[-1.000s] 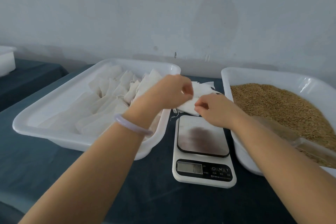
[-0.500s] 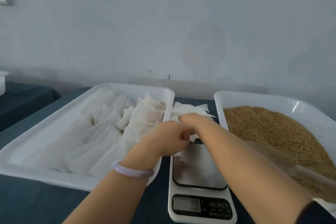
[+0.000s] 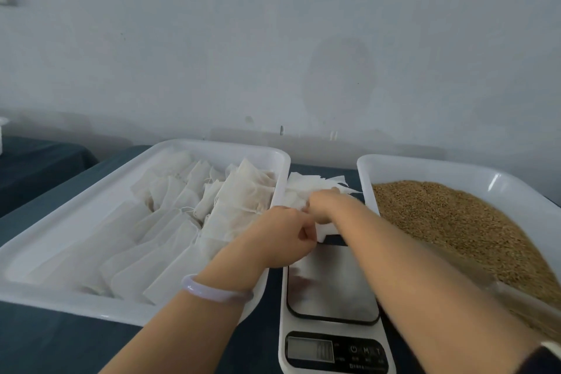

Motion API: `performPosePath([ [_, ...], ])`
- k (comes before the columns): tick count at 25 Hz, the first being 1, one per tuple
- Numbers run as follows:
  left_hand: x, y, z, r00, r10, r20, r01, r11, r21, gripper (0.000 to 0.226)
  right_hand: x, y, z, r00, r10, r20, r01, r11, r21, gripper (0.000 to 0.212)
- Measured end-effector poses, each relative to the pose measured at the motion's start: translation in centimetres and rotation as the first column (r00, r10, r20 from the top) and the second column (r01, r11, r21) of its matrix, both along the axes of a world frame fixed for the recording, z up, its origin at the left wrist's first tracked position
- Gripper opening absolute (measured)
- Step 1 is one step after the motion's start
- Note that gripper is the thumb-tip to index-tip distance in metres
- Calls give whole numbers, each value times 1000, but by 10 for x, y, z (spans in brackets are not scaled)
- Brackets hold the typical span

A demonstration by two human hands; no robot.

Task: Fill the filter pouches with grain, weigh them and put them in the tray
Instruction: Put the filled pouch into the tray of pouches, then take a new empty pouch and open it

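Observation:
A heap of empty white filter pouches (image 3: 315, 184) lies between the two trays, behind the scale (image 3: 332, 297). My left hand (image 3: 280, 240) and my right hand (image 3: 326, 206) meet just above the scale's far edge, both pinching one white pouch (image 3: 324, 229) at the front of the heap. The left white tray (image 3: 100, 206) holds several filled pouches (image 3: 243, 191) in rows. Brown grain (image 3: 449, 222) fills the right white tray (image 3: 425, 170). The scale's steel platform carries nothing.
A clear scoop (image 3: 522, 300) lies in the grain at the right edge, partly behind my right forearm. A dark blue cloth (image 3: 76, 343) covers the table. A pale wall stands close behind the trays. A second dark table (image 3: 36, 167) sits at far left.
The camera has tilted up, so the trays sit lower in view. Both hands have reached further back to the pouch heap and now hold a pouch together.

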State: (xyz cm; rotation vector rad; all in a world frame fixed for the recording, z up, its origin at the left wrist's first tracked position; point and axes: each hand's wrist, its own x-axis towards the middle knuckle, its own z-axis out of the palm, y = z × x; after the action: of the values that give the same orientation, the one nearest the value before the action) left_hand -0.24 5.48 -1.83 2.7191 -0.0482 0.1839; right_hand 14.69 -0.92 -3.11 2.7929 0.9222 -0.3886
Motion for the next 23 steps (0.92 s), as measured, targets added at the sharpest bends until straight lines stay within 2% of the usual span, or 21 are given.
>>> performPosePath([
  [2, 0, 1, 0, 1000, -2, -21, 2, 1000, 4, 17, -9, -17, 28, 997, 13, -78, -7, 997, 80, 35],
  [5, 0, 1, 2, 998, -20, -52, 24, 996, 91, 16, -33, -66, 68, 982, 42, -181, 12, 958, 286, 40],
  [7, 0, -2, 4, 997, 11, -74, -5, 997, 75, 21, -51, -99, 78, 941, 52, -335, 137, 845, 517, 34],
  [9, 2, -10, 11, 992, 117, -42, -121, 988, -94, 50, -65, -121, 77, 833, 152, -532, 350, 600, 719, 24],
  [11, 6, -18, 22, 980, 194, -47, -197, 902, -384, 79, -70, -131, 71, 681, 349, -643, 525, 381, 762, 25],
  [12, 9, -20, 27, 982, 143, -126, -190, 802, -566, 86, -71, -135, 68, 621, 435, -652, 565, 328, 757, 31],
  [13, 12, -23, 31, 979, 11, -201, -161, 647, -745, 84, -72, -135, 63, 569, 506, -649, 586, 305, 751, 36],
  [14, 14, -27, 32, 967, -132, -217, -131, 471, -872, 74, -71, -135, 58, 529, 553, -643, 594, 300, 747, 38],
  [15, 16, -29, 32, 962, -208, -177, -103, 323, -941, 60, -70, -134, 53, 508, 576, -641, 599, 299, 743, 36],
  [16, 18, -30, 30, 970, -213, -119, -68, 230, -971, 47, -68, -131, 48, 512, 568, -645, 609, 290, 738, 32],
  [18, 20, -30, 27, 996, -80, -36, -23, 152, -988, 31, -66, -127, 42, 582, 502, -640, 597, 272, 755, 27],
  [19, 21, -28, 26, 1000, 4, -8, -9, 124, -992, 24, -64, -126, 39, 657, 434, -616, 548, 287, 786, 28],
  [20, 23, -25, 25, 995, 98, 14, 4, 99, -995, 18, -62, -126, 39, 778, 320, -540, 431, 354, 830, 27],
  [21, 24, -21, 25, 979, 204, 25, 10, 77, -997, 13, -59, -124, 41, 903, 190, -385, 250, 495, 832, 24],
  [22, 25, -17, 26, 950, 311, 25, 5, 64, -998, 10, -56, -119, 43, 972, 124, -199, 62, 682, 728, 24],
  [23, 25, -15, 28, 916, 400, 18, -9, 67, -998, 9, -55, -111, 44, 988, 133, -72, -75, 843, 533, 27],
])
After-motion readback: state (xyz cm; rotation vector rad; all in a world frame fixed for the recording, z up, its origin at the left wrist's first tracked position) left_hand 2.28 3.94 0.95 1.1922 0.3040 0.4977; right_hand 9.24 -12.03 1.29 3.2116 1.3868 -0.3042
